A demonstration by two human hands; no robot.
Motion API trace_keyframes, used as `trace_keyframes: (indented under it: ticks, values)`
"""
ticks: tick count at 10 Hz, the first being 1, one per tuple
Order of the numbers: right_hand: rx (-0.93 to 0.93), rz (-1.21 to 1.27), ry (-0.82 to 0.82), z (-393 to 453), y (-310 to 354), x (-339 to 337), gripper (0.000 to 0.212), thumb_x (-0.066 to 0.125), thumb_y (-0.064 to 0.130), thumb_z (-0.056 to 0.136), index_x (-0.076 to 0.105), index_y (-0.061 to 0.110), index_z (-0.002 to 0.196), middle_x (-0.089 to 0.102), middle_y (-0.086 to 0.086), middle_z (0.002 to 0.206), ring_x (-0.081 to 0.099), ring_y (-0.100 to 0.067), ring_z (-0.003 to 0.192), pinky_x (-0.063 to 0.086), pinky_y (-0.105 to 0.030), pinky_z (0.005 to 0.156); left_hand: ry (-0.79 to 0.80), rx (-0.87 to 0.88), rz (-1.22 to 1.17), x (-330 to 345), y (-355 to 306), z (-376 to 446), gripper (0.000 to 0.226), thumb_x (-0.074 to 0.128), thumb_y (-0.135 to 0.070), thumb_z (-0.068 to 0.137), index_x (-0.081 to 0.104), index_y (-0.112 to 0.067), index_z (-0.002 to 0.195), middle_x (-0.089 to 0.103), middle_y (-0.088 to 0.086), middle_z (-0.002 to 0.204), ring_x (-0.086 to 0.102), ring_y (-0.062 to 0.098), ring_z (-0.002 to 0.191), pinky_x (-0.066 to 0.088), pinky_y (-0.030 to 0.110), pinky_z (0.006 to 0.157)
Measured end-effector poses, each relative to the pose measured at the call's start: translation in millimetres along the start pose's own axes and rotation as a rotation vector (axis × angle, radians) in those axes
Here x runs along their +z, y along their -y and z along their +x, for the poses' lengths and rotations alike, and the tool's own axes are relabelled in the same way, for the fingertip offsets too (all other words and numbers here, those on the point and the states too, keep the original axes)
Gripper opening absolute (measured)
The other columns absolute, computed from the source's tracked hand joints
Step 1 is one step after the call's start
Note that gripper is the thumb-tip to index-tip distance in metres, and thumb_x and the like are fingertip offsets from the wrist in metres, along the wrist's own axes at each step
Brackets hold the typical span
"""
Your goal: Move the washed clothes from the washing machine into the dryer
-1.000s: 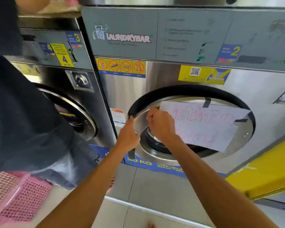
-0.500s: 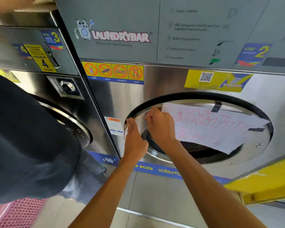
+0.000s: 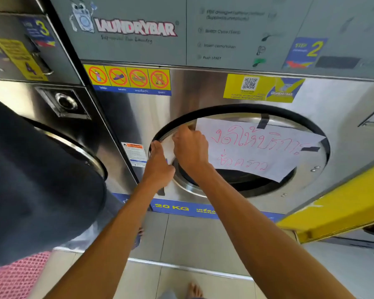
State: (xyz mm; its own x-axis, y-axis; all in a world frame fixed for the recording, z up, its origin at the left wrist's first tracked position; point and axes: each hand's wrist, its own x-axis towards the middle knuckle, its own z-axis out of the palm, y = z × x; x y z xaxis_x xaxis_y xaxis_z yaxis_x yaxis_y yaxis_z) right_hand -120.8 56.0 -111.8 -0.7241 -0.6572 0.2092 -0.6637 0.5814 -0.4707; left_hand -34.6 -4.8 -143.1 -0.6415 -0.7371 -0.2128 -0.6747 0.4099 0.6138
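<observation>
Steel washer door (image 3: 268, 190): our left hand (image 3: 159, 167) and right hand (image 3: 190, 147) pinch the paper sign (image 3: 257, 147) edge at nine o'clock.

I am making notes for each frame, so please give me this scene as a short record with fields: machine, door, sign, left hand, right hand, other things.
machine: steel front-loader, marked LAUNDRYBAR, 20 KG
door: round door, shut as far as can be seen
sign: white paper sign, red handwriting, held by dark tape
left hand: left hand at the door's left rim
right hand: right hand at the sign's left edge
other things: pink basket at lower left; yellow panel at right
</observation>
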Motion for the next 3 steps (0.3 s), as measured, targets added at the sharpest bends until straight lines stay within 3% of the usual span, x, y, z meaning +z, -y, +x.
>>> trace_keyframes:
  ticks: [2,3]
  values:
    - [0.037,0.13,0.054,-21.7,-8.2,-21.3,0.019,0.05,0.023,0.096,0.063,0.009,0.102,0.07,-0.017,0.096,0.064,-0.039,0.083,0.043,-0.035,0.063,0.079,0.089,0.094,-26.4,-6.7,-38.3,0.074,0.045,-0.004,0.09,0.014,-0.02,0.155,0.025,0.011,0.16,0.035,0.034,0.14,0.03,0.035,0.111]
    - [-0.045,-0.001,0.043,-45.3,-19.7,-30.4,0.021,0.049,0.022,0.098,0.066,0.01,0.102,0.071,-0.01,0.095,0.068,-0.032,0.08,0.044,-0.032,0.06,0.101,0.14,0.107,-29.9,-10.3,-61.4,0.075,0.043,-0.001,0.09,0.013,-0.024,0.156,0.022,0.007,0.161,0.03,0.032,0.143,0.028,0.039,0.116]
